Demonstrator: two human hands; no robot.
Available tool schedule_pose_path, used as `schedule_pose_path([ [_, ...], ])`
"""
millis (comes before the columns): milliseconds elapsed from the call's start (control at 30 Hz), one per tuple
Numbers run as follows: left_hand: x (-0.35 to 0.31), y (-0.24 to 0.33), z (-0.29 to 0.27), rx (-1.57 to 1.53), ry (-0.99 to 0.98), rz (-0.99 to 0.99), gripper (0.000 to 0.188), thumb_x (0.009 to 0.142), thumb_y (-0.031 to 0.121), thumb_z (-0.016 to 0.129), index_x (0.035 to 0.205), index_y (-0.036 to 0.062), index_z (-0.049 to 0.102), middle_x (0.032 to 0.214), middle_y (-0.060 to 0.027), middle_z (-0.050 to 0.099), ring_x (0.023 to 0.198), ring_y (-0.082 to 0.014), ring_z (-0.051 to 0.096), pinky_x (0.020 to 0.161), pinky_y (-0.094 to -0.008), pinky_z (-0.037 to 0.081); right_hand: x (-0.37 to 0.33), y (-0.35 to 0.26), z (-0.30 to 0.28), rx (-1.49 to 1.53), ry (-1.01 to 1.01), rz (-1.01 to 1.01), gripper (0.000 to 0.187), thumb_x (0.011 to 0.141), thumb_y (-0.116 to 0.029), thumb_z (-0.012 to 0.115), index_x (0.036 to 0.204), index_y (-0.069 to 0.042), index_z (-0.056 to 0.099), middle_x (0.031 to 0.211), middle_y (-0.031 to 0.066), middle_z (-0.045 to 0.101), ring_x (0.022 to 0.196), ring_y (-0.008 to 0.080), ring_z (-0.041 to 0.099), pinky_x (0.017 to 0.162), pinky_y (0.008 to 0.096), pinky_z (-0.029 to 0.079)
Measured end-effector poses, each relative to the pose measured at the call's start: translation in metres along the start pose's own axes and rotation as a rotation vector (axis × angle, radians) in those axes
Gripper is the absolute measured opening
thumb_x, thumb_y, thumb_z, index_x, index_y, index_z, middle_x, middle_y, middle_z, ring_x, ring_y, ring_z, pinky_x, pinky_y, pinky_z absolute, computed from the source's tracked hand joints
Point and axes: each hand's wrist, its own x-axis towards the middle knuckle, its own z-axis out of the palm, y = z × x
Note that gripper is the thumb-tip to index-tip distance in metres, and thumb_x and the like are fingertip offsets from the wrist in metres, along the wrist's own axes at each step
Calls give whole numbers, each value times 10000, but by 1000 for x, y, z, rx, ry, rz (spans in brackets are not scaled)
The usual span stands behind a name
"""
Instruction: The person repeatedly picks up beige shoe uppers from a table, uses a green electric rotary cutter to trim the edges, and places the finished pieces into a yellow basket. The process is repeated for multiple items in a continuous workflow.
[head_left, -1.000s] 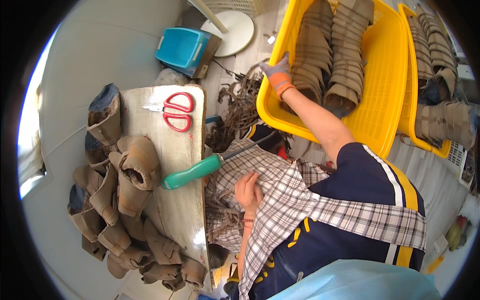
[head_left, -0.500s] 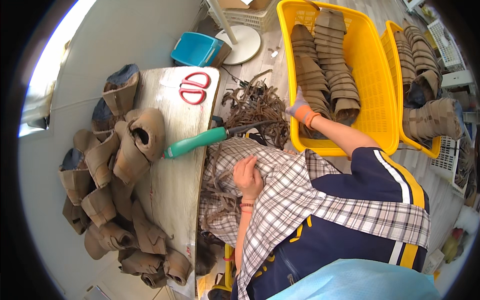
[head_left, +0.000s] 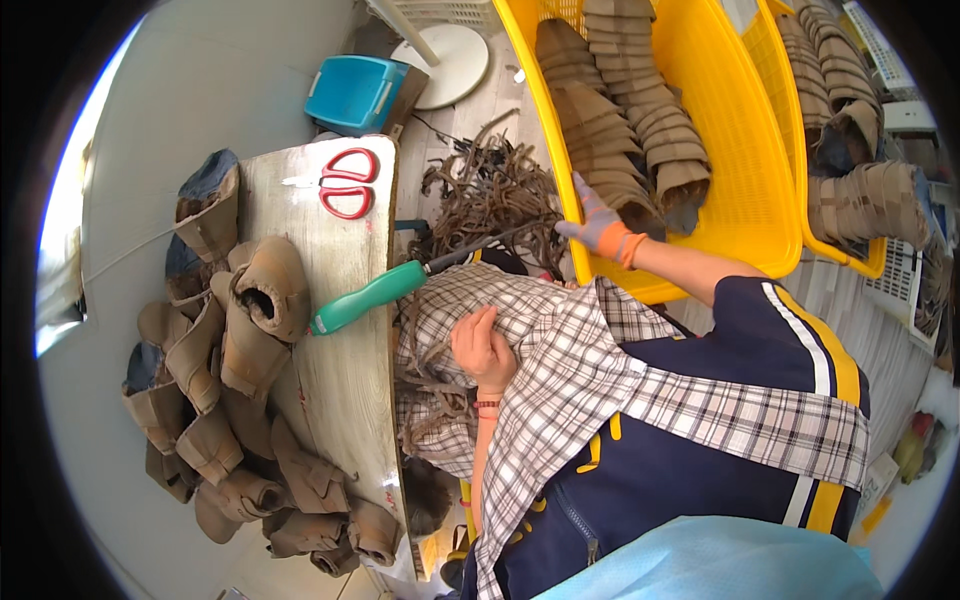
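Observation:
My left hand (head_left: 484, 350), bare with a red bracelet, hovers over the plaid apron (head_left: 560, 350) with its fingers loosely curled together; I see nothing in it. My right hand (head_left: 600, 225), in a thin grey-and-orange glove, straddles the near-left rim of a large yellow basket (head_left: 745, 130), fingers closed on it. Inside the basket lie two long rows of nested brown, tube-like leather pieces (head_left: 650, 100). A green-handled tool (head_left: 370, 298) with a dark cord rests across the table edge, and red-handled scissors (head_left: 348, 184) lie on the wooden table (head_left: 345, 410).
Brown boot-like pieces (head_left: 210, 400) are heaped along the table's left side. Brown strips (head_left: 490, 190) pile up beyond my lap. Farther off stand a blue bin (head_left: 352, 95), a round white stand base (head_left: 450, 70) and a second yellow basket (head_left: 795, 170) with more nested pieces.
The view has shifted, so the table items sit farther left. My right hand stays at the basket's rim, and the basket looks slightly turned. My left hand remains curled over the apron.

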Motion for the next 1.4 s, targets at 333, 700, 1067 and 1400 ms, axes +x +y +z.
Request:
schedule_pose_path([
  [333, -2, 7, -5, 39, 21, 30, 292, 682, -108, 551, 901, 17, 698, 925, -115, 683, 849, -282, 633, 808, -400, 497, 24, 145, -49, 947, 505, 1180, 726, 942, -569, 401, 1467, -89, 258, 1419, 107, 288, 1258, 305, 345, 1045, 487, 318],
  [700, 1, 34, -22, 83, -10, -31, 266, 672, -65, 570, 874, 42, 707, 884, -90, 689, 812, -261, 641, 781, -390, 511, 63, 163, -66, 631, 709, 1199, 634, 927, -518, 489, 1358, -60, 414, 926, 123, 392, 795, 252, 383, 724, 418, 381],
  [1067, 1, 31, -27, 92, -61, -48, 271, 643, -50, 564, 858, 39, 702, 888, -93, 683, 815, -274, 639, 788, -392, 506, 7, 223, -59, 975, 436, 1194, 585, 955, -530, 426, 1203, -12, 533, 583, 109, 404, 485, 198, 345, 577, 381, 433],
  [1400, 2, 15, -24, 68, -98, 2, 241, 716, -63, 549, 913, 10, 667, 932, -120, 666, 833, -298, 616, 786, -403, 476, -13, 155, -74, 968, 717, 1054, 725, 884, -544, 558, 1355, -2, 454, 1213, 175, 504, 877, 237, 498, 799, 423, 437],
])
